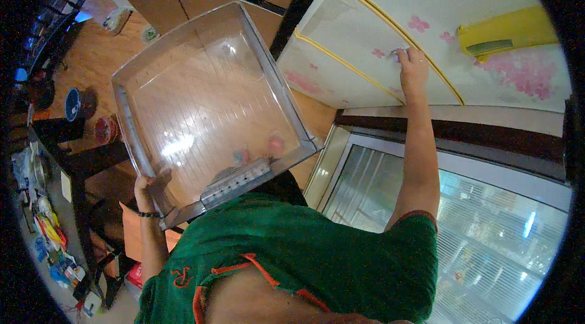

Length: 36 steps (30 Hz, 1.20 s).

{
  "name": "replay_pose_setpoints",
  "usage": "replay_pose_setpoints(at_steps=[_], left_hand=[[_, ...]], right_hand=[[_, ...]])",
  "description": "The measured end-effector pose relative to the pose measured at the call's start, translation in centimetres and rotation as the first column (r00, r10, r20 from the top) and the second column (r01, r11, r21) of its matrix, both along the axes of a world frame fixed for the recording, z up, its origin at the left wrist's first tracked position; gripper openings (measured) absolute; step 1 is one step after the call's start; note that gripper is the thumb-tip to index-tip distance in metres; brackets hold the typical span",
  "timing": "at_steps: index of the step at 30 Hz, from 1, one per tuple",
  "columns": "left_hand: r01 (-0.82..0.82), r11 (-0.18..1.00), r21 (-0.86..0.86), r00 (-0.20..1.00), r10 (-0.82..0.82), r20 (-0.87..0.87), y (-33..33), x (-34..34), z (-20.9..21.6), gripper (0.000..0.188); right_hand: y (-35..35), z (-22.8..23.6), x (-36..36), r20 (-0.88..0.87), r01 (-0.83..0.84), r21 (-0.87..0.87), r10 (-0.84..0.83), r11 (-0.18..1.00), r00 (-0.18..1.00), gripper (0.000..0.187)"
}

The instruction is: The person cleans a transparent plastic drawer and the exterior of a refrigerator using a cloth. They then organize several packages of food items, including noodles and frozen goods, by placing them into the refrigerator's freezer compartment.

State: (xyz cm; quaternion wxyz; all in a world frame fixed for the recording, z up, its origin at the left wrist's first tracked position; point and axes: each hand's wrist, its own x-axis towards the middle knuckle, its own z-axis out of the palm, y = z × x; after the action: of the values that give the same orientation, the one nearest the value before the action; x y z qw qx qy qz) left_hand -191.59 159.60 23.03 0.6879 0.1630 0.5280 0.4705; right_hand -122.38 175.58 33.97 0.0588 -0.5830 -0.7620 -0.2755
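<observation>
My left hand [144,187] grips the lower left corner of a large clear plastic drawer [195,105], like a fridge crisper, and a dark beaded band circles the wrist. The drawer is held tilted, and the floor shows through its bottom. Out to the right, my right arm is stretched forward. My right hand [414,71] has its fingers bent against a white panel front [365,31] with pink flowers and yellow strips. At its fingertips is something small and greyish, too small to name.
A yellow handle-like piece [509,33] is fixed to the white front. A glass sliding door [487,226] stands at the right. At the left, a dark table [67,214] bears several colourful items. A blue tub [73,105] and a red basket [106,129] are on the floor.
</observation>
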Motion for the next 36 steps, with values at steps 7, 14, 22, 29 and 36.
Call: replay_pose_setpoints(at_steps=[7, 14, 22, 29, 36], left_hand=[[0.067, 0.997, -0.032, 0.998, -0.067, 0.012, 2.1, 0.4, 2.5, 0.064], [0.155, 0.988, -0.019, 0.987, -0.156, -0.026, 3.2, 0.5, 1.7, 0.053], [0.154, 0.988, -0.011, 0.985, -0.154, -0.075, 3.6, 0.8, 2.3, 0.061], [0.176, 0.981, -0.082, 0.965, -0.189, -0.18, 4.4, 1.7, 3.2, 0.06], [0.172, 0.977, -0.124, 0.969, -0.19, -0.158, 4.6, 1.0, 3.2, 0.058]], right_hand=[[6.7, 1.1, -11.3, -0.131, 0.03, 0.171, -0.007, 0.985, 0.991, 0.013], [1.4, 0.4, -10.0, -0.973, 0.305, 0.056, -0.017, 0.951, 0.232, 0.019], [4.6, -0.2, -12.4, -0.594, 0.218, 0.322, 0.017, 0.921, 0.805, 0.017], [7.3, -2.8, -13.5, -0.545, 0.341, 0.236, -0.167, 0.91, 0.822, 0.014], [4.1, -15.6, -8.1, -0.156, 0.407, -0.093, -0.417, 0.909, 0.895, 0.013]])
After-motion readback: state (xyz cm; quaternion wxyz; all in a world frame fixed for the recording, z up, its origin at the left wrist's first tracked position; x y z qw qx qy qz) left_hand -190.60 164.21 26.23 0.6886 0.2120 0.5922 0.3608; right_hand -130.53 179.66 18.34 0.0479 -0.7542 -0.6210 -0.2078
